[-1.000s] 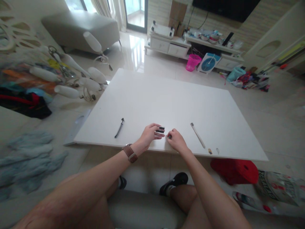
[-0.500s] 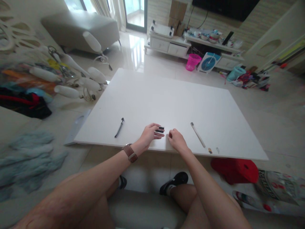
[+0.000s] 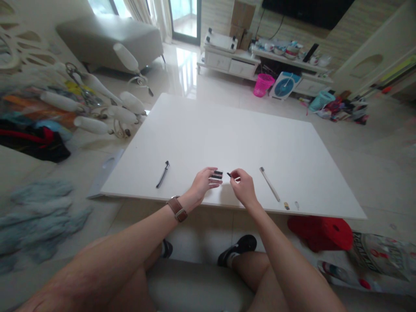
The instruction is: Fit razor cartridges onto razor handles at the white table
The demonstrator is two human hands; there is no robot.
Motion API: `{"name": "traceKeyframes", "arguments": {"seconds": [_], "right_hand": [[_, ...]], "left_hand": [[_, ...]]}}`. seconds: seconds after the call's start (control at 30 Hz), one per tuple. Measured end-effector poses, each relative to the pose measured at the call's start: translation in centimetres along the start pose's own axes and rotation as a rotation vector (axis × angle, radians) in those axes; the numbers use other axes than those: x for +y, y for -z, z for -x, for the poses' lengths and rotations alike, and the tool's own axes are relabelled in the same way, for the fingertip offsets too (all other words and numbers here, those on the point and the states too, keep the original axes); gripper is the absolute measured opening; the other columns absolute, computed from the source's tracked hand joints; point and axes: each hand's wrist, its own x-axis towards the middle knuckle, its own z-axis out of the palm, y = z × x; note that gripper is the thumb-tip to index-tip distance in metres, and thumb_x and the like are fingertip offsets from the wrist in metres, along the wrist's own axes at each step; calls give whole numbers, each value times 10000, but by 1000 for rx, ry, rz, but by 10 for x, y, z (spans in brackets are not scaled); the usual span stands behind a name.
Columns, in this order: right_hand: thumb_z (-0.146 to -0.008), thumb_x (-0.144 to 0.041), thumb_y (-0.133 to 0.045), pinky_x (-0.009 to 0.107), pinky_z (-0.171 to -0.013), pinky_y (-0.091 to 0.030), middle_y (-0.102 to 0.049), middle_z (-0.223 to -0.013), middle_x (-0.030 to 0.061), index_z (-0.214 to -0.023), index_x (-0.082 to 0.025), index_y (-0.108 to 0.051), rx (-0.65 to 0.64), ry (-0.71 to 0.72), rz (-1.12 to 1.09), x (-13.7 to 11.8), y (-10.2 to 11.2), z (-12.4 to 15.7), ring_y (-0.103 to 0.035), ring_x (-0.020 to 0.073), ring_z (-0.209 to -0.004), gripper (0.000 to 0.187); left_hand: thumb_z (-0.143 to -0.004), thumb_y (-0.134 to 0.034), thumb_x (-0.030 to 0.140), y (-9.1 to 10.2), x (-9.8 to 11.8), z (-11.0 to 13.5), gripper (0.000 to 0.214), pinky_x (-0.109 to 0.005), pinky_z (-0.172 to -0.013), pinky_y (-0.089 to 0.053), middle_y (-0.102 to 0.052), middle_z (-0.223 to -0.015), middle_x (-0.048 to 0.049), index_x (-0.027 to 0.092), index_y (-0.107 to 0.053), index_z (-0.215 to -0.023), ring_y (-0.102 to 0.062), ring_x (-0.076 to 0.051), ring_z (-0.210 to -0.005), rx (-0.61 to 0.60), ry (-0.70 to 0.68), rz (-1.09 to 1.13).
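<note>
My left hand [image 3: 202, 182], at the front of the white table [image 3: 227, 134], grips a small flat piece with black strips [image 3: 217, 174] between thumb and fingers; its exact kind is unclear. Just to its right, my right hand [image 3: 243, 185] is closed in a pinch on a small black piece [image 3: 229, 174] that points toward the striped piece. A gap separates the two. Left of my hands lies a dark razor-like tool [image 3: 163, 174]. On the right rests a toothbrush [image 3: 269, 184] with a pale handle. Close to it are a small gold-and-black piece [image 3: 286, 206] and a clear piece [image 3: 297, 205].
A red stool [image 3: 320, 233] stands below the table's front right edge. Beyond the left edge are white lamp shades [image 3: 130, 102] on a metal frame. A pink basket [image 3: 263, 85] and a fan [image 3: 284, 85] stand on the floor behind.
My right hand has risen slightly and turned, so that the black piece in its fingertips now shows. My left hand has shifted a little left with the striped piece.
</note>
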Motion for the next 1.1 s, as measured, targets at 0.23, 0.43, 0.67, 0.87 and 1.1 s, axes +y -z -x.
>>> {"name": "traceKeyframes", "arguments": {"seconds": [0.23,0.43,0.67,0.87,1.1], "right_hand": [[-877,-118,-599,352,-769,-456,-656,-846,30,-859,-224,-627,84,295,-59,-23,4,5,-559,227,-856,111],[-892,-95,-609,370,-818,-464,-642,-880,43,-893,-215,-645,-53,412,-41,-28,-3,12,-540,234,-913,125],[-903,-143,-623,391,-874,-478,-640,-946,54,-908,-235,-673,-43,330,13,-27,-4,14,-547,245,-982,105],[-911,-177,-617,417,-907,-478,-629,-1004,62,-965,-249,-685,-33,283,2,-27,-5,14,-544,252,-1016,113],[-878,-151,-577,414,-926,-492,-596,-1138,82,-1088,-244,-620,30,226,-36,-28,-2,14,-538,263,-1094,234]], "left_hand": [[-824,-493,166,-1,-3,-1,277,-302,-733,-537,-697,-929,-104,125,-612,-1071,-686,-185,-757,11,5,67],[-786,-520,163,-1,-4,-1,283,-297,-745,-532,-690,-930,-99,133,-643,-1039,-655,-176,-803,15,-18,88],[-780,-540,168,-1,-5,0,310,-299,-755,-527,-691,-971,-112,126,-635,-1072,-654,-178,-824,-28,-12,87],[-767,-582,137,-2,-4,1,332,-307,-795,-526,-696,-961,-106,124,-634,-1094,-655,-163,-817,-48,-4,64],[-701,-591,6,-3,-4,1,460,-305,-831,-527,-702,-1000,-105,120,-597,-1147,-660,-159,-871,-72,-29,22]]}}
